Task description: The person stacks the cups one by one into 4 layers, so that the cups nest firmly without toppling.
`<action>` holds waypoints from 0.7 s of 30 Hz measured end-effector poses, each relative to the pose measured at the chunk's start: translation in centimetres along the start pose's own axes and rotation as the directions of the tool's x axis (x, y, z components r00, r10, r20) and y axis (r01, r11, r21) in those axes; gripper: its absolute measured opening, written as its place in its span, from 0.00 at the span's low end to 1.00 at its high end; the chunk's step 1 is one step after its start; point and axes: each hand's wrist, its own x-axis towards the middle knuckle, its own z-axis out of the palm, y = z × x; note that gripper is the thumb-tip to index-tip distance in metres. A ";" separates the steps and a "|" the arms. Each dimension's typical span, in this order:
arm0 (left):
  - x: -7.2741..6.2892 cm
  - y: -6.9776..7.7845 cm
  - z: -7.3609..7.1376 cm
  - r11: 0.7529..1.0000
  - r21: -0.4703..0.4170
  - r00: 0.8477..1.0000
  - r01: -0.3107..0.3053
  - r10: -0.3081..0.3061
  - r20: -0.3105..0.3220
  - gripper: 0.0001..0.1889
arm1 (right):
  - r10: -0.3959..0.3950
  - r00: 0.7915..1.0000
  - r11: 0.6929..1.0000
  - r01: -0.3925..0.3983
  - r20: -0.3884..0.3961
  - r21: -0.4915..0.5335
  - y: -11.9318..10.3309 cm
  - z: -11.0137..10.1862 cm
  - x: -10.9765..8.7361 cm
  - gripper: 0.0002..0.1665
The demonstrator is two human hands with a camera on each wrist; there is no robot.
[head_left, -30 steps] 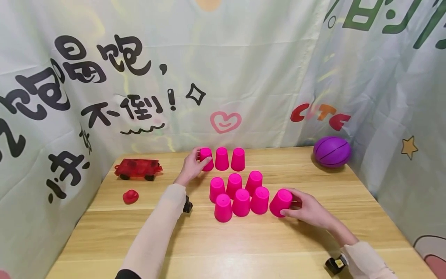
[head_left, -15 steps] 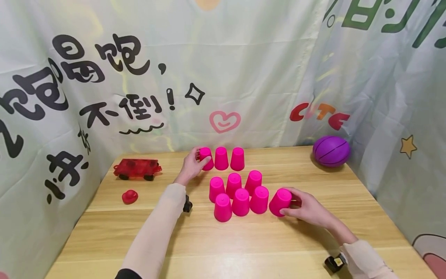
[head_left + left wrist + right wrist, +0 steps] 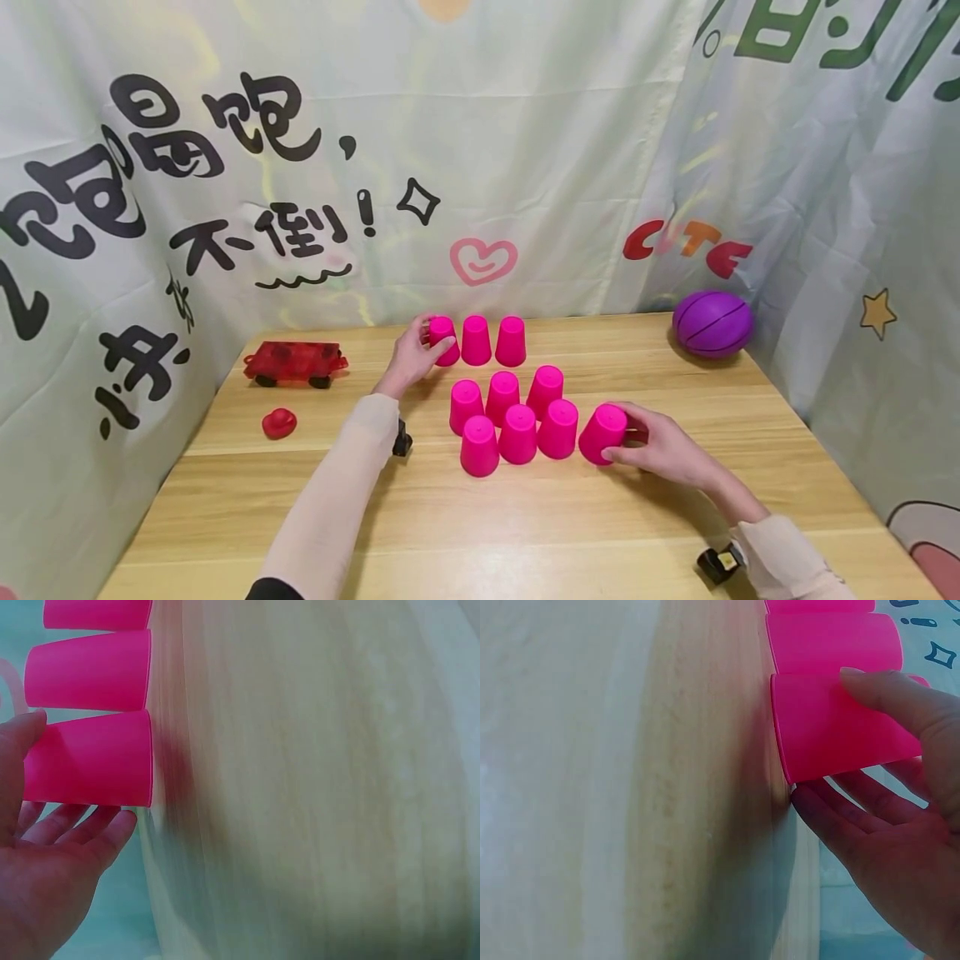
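Note:
Upside-down pink plastic cups stand in three rows on the wooden table. My left hand [image 3: 411, 360] holds the leftmost cup [image 3: 442, 337] of the back row, thumb on its near side and fingers around the left. In the left wrist view that cup [image 3: 90, 761] stands beside another pink cup [image 3: 90, 671]. At the right end of the front row, my right hand [image 3: 663, 450] grips a slightly tilted cup [image 3: 602, 432]. The right wrist view shows the thumb lying over this cup [image 3: 840, 731] and the fingers under its other side. A middle row of three cups [image 3: 503, 398] sits between.
A red toy car [image 3: 294, 364] stands at the left back, with a small red object [image 3: 280, 423] in front of it. A purple ball [image 3: 712, 323] rests in the right back corner. Printed curtains [image 3: 555, 167] hang directly behind the table [image 3: 525, 542].

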 end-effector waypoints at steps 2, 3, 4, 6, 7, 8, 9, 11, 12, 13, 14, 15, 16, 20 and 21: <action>-0.1 0.0 -0.2 1.000 0.011 1.000 0.005 -0.005 0.006 0.38 | 0.003 1.000 1.000 -0.003 -0.003 -0.011 -0.2 -0.1 0.1 0.38; -0.1 0.0 -0.3 1.000 0.017 1.000 0.008 -0.008 0.010 0.40 | -0.002 1.000 1.000 0.001 -0.006 -0.023 -0.3 -0.2 0.2 0.39; -0.1 0.0 -0.4 1.000 0.024 1.000 0.007 -0.007 0.016 0.41 | -0.003 1.000 0.999 0.002 -0.014 -0.035 -0.3 -0.3 0.3 0.39; -0.3 -0.1 -0.8 1.000 0.025 1.000 0.006 -0.007 0.025 0.43 | -0.011 0.999 0.998 0.009 -0.032 -0.063 -0.5 -0.6 0.6 0.39; -0.4 -0.1 -1.1 1.000 0.028 1.000 0.003 -0.004 0.030 0.44 | -0.016 0.999 0.997 0.013 -0.037 -0.080 -0.5 -0.7 0.8 0.38; -0.5 -0.1 -1.3 1.000 0.028 0.999 0.000 -0.001 0.033 0.45 | -0.022 0.999 0.995 0.018 -0.042 -0.095 -0.6 -0.8 1.0 0.38; -0.7 -0.2 -1.6 1.000 0.030 0.999 -0.001 0.000 0.034 0.46 | -0.031 0.998 0.994 0.026 -0.047 -0.104 -0.7 -1.0 1.2 0.38; -1.0 -0.3 -2.0 0.999 0.034 0.999 -0.006 0.005 0.036 0.48 | -0.038 0.998 0.992 0.031 -0.056 -0.120 -0.8 -1.4 1.7 0.38; -1.2 -0.3 -2.2 0.999 0.039 0.999 -0.008 0.007 0.037 0.49 | -0.040 0.997 0.992 0.032 -0.059 -0.125 -1.0 -1.6 2.0 0.38; -1.3 -0.4 -2.4 0.999 0.042 0.999 -0.010 0.009 0.037 0.49 | -0.034 0.997 0.991 0.026 -0.064 -0.128 -1.1 -1.8 2.2 0.38; -1.5 -0.4 -2.6 0.999 0.043 0.999 -0.011 0.010 0.039 0.50 | -0.032 0.997 0.991 0.022 -0.071 -0.131 -1.2 -2.0 2.5 0.37; -1.7 -0.4 -2.7 0.999 0.046 0.999 -0.013 0.011 0.042 0.51 | -0.032 0.997 0.990 0.021 -0.077 -0.137 -1.3 -2.3 2.8 0.37; -1.9 -0.4 -2.9 0.999 0.043 0.999 -0.012 0.010 0.043 0.51 | -0.026 0.996 0.990 0.014 -0.082 -0.142 -1.4 -2.4 3.1 0.37; -2.8 -0.3 -3.4 0.999 0.030 0.999 -0.016 0.015 0.036 0.52 | -0.019 0.996 0.988 0.004 -0.092 -0.155 -1.7 -2.9 4.3 0.38; -3.0 -0.2 -3.5 0.999 0.027 0.999 -0.020 0.019 0.034 0.52 | -0.016 0.996 0.988 0.001 -0.093 -0.154 -1.8 -3.0 4.7 0.38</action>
